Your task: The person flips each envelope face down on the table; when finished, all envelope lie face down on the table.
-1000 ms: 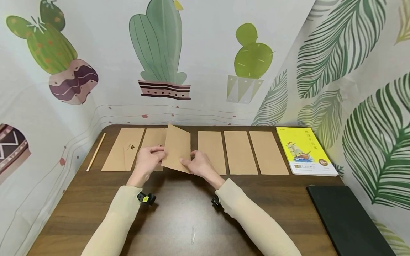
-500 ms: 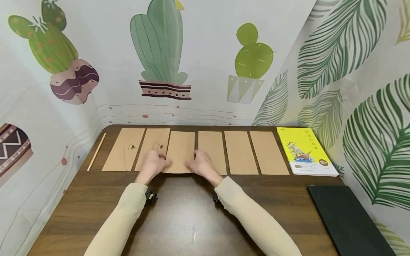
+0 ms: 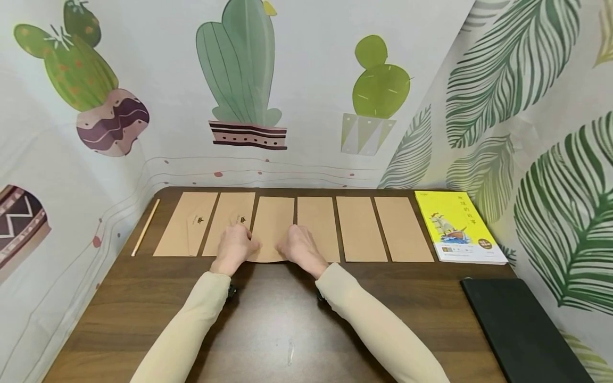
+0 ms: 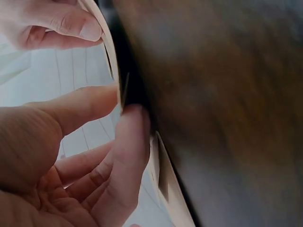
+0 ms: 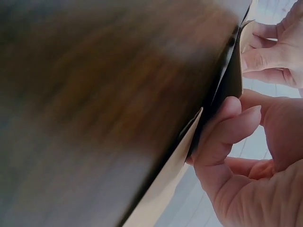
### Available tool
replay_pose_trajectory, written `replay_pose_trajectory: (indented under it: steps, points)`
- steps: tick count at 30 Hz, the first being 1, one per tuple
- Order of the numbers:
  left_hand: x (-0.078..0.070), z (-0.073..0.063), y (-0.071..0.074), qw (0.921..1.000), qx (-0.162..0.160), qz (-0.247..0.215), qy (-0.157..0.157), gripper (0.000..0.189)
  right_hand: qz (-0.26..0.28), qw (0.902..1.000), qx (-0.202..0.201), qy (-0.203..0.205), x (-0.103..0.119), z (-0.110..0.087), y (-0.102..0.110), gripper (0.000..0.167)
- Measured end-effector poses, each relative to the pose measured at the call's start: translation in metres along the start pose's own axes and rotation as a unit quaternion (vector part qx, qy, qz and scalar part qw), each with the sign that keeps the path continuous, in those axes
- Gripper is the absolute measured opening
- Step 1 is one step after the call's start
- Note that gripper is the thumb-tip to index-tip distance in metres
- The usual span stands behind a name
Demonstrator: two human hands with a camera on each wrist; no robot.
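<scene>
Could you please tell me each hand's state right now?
Left hand: closed, pinching the third brown envelope from the left.
Right hand: closed, pinching the same envelope's opposite side.

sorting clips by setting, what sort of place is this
Probably an indoor study or craft corner, though the wider room is out of view: a wood-grain tabletop, a yellow book and a cactus-print backdrop suggest it.
</scene>
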State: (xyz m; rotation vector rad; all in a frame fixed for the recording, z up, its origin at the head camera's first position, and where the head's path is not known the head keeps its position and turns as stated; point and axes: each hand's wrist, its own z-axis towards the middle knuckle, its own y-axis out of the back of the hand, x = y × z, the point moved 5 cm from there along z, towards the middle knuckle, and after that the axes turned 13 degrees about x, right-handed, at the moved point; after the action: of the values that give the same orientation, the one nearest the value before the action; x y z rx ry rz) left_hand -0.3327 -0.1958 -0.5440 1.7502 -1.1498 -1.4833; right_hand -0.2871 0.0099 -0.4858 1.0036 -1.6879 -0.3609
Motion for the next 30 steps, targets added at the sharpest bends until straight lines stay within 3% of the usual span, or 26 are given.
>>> replay_pose_trajectory:
  steps: [5,9,16,20,23,26,30]
  points:
    - [-0.002,0.008,-0.007,0.9983,-0.029,0.044,-0.023,0.03,-0.023,0.9997,-0.001,0.01,-0.001,0.006,-0.001,0.047]
    - [-0.009,0.006,-0.008,0.9951,-0.062,0.068,-0.036,0.02,-0.032,0.9994,0.004,0.015,0.002,0.003,0.0,0.047]
    - [-0.003,0.009,-0.011,0.9962,-0.043,0.069,-0.033,0.028,-0.08,0.9964,0.001,0.03,-0.033,0.053,-0.023,0.042]
    - [-0.003,0.007,-0.009,0.9973,-0.03,0.056,-0.036,0.033,-0.084,0.9959,-0.002,0.034,-0.028,0.047,-0.02,0.045]
    - [-0.007,-0.003,0.0,0.9975,-0.041,0.039,-0.041,0.031,-0.062,0.9975,-0.008,0.031,-0.01,0.025,-0.012,0.042]
    - [-0.025,-0.029,0.024,0.9977,-0.05,0.004,-0.046,0.023,-0.029,0.9993,-0.006,0.021,0.011,0.003,-0.005,0.034]
    - [-0.043,-0.061,0.058,0.9965,-0.069,-0.023,-0.042,0.021,-0.015,0.9995,-0.002,0.026,0.03,-0.003,-0.009,0.032]
